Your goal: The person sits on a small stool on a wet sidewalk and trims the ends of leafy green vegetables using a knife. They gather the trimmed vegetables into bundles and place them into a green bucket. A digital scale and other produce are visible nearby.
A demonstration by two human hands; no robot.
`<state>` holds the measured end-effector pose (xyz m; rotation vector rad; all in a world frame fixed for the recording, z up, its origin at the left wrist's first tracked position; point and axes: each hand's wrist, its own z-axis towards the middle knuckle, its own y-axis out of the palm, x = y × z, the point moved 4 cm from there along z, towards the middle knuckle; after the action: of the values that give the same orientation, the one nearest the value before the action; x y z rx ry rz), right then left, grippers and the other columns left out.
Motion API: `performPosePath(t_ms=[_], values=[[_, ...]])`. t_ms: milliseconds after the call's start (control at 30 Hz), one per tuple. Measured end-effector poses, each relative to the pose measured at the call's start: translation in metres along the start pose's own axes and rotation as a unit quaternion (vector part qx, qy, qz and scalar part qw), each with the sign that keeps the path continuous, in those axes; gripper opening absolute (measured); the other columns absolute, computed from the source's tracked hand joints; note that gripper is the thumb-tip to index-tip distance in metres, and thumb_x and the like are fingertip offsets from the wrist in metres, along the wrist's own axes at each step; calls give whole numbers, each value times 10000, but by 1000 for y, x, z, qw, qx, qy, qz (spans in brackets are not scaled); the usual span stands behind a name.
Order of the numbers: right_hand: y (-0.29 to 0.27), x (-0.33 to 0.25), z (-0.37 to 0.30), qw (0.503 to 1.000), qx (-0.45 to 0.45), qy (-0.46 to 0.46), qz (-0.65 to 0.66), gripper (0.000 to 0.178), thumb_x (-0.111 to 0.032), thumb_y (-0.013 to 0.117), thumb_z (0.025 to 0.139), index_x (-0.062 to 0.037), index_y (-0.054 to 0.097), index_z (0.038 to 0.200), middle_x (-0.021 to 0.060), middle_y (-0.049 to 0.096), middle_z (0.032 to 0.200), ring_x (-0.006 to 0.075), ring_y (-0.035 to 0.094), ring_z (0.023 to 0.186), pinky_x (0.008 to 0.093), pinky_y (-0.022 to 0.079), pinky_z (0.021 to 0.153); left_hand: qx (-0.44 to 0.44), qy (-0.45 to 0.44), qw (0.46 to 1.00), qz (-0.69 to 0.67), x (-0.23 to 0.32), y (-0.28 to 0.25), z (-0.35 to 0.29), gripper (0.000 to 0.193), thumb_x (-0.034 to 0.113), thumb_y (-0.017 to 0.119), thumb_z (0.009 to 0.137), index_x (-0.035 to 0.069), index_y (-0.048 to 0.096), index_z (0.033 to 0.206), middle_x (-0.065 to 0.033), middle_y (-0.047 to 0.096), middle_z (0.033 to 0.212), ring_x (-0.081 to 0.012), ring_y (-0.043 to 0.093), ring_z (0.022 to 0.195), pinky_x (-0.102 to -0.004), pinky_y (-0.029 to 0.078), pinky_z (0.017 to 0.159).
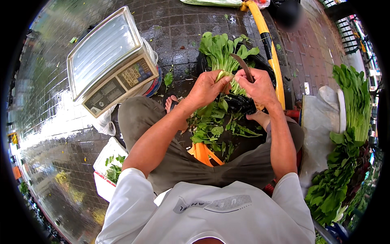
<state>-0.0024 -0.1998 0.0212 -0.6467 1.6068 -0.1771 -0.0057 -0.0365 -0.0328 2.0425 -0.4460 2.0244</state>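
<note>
My left hand [207, 88] is closed around pale green stems of a leafy vegetable [220, 75], held above the ground between my knees. Close beside it, my right hand [260, 88] grips a knife [243, 65] whose dark, curved blade points up and to the left. The fingertips of both hands nearly meet at the stems. Just beyond them, a bunch of leafy greens [221, 51] rests on a black plastic bag [240, 104]. Loose leaves and trimmings [211, 128] lie below my hands, between my feet.
A weighing scale [109, 61] stands at the left on a bucket. Nearer is a white foam box [106, 187] with greens. A yellow and black pole [270, 49] runs along the right. Stacked greens [355, 105] and a pale sheet [323, 126] lie farther right. An orange bag [201, 153] is between my legs.
</note>
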Motion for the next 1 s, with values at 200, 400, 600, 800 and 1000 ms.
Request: performPosePath(t_ms=[200, 400, 600, 800, 1000], values=[[4, 8, -2, 994, 6, 34, 100, 154, -139, 631, 895, 10, 654, 926, -24, 553, 645, 37, 452, 458, 206, 338, 399, -100, -68, 969, -218, 0, 6, -2, 248, 246, 510, 989, 14, 590, 958, -36, 636, 793, -116, 622, 671, -258, 509, 595], [4, 17, 4, 990, -12, 54, 127, 180, -168, 639, 892, 5, 663, 933, -7, 568, 670, 44, 467, 450, 207, 363, 405, -125, -126, 939, -296, -1, 8, -5, 239, 258, 517, 985, 25, 569, 982, -27, 575, 777, -122, 577, 629, -273, 511, 581], [-13, 76, 46, 970, 120, 95, 189, 189, -172, 649, 855, 12, 668, 897, 15, 592, 700, 68, 481, 446, 234, 416, 419, -43, -135, 954, -265, -4, -3, 0, 210, 232, 521, 984, 23, 545, 982, -18, 529, 764, -110, 522, 615, -266, 478, 541], [16, 222, 48, 959, 182, 207, 58, 178, -179, 652, 833, -3, 672, 851, 51, 586, 601, 133, 586, 478, 311, 509, 487, 16, -116, 954, -275, -4, -9, 5, 222, 246, 507, 993, 27, 527, 963, -3, 486, 754, -92, 464, 597, -252, 423, 533], [68, 269, 39, 925, 207, 301, 106, 171, -192, 659, 853, -22, 664, 838, 74, 628, 657, 172, 596, 479, 367, 524, 516, 47, -123, 964, -231, -4, -11, 4, 245, 265, 509, 992, 27, 520, 934, 2, 474, 722, -82, 456, 581, -240, 408, 519]])
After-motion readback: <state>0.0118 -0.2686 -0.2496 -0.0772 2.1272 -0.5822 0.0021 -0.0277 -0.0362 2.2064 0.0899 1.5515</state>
